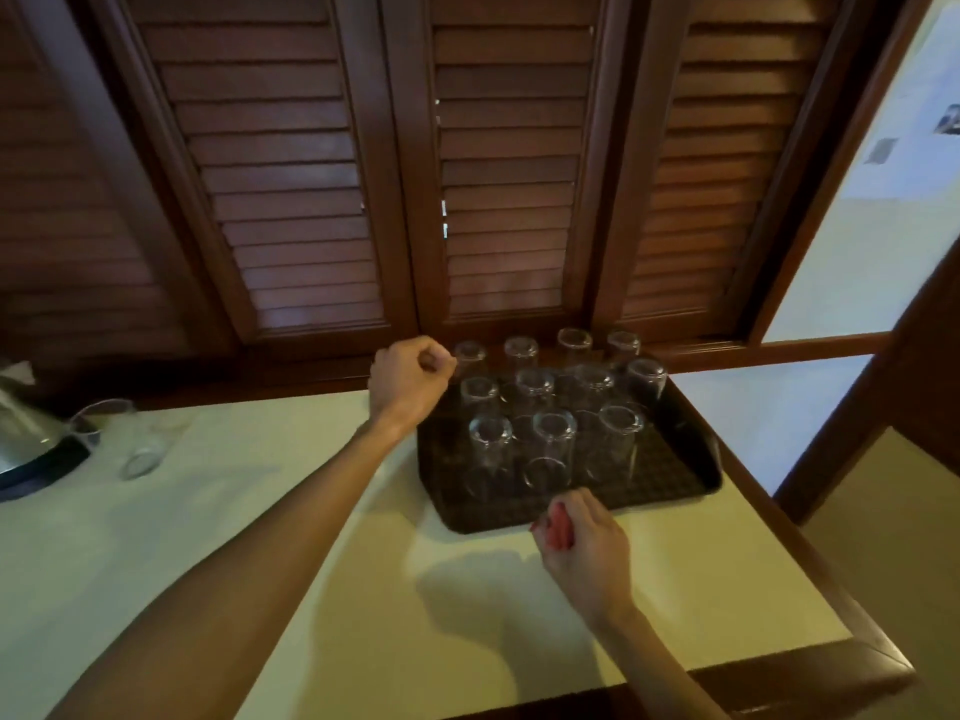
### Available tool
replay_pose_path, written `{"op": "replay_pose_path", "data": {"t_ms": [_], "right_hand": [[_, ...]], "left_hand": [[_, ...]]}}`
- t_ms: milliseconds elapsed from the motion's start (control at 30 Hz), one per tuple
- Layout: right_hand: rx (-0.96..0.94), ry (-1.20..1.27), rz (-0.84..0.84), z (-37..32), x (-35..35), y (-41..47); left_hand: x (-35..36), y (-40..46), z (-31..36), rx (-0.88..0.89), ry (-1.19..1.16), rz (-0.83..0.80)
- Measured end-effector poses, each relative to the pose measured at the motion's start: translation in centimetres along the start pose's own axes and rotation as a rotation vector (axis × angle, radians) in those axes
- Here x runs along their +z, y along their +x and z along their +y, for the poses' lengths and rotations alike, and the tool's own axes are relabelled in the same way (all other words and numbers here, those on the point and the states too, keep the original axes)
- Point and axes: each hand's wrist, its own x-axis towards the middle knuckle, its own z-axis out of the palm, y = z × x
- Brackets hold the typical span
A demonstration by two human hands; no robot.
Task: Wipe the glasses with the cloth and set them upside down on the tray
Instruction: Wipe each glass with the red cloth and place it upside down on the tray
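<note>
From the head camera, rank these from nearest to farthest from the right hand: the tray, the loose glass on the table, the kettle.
From the right hand:
1. The tray, its front edge just beyond the fingers.
2. The loose glass, far off to the left on the table.
3. The kettle, at the left edge, past that glass.

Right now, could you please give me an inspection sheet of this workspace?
Surface: pale counter with a dark wooden edge.
Job's things: dark tray holding eleven upside-down glasses; no cloth seen.
Clutter: two more glasses and a kettle at the far left.
Hands: left hand curled by the tray's back-left glass; right hand curled at the tray's near edge, grasp unclear.
Cables: nothing seen.
Surroundings: louvred wooden shutters behind.
</note>
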Motion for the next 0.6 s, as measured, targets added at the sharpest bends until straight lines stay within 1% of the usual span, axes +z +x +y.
{"op": "replay_pose_path", "data": {"t_ms": [100, 200, 267, 333, 400, 467, 600], "right_hand": [[-0.039, 0.098, -0.089, -7.7, 5.1, -0.7], [-0.139, 0.157, -0.176, -14.4, 10.5, -1.8], [-0.192, 0.15, -0.235, -18.0, 13.7, -2.5], [-0.233, 0.107, -0.256, -20.5, 16.4, -2.9], [-0.271, 0.071, -0.255, -22.1, 18.0, -3.2], [-0.299, 0.014, -0.241, -22.8, 19.0, -3.3], [-0.297, -0.064, -0.251, -23.0, 19.5, -3.4]], "left_hand": [[-4.6, -2.5, -5.0, -0.09, -0.023, 0.148], [-9.5, -5.0, -10.4, -0.166, 0.039, 0.338], [-12.8, -6.2, -14.1, -0.217, 0.088, 0.454], [-15.7, -6.8, -18.0, -0.304, 0.157, 0.526], [-17.9, -6.7, -21.3, -0.436, 0.232, 0.543], [-19.6, -6.0, -24.0, -0.555, 0.25, 0.487], [-21.3, -3.8, -27.8, -0.634, 0.14, 0.309]]}}
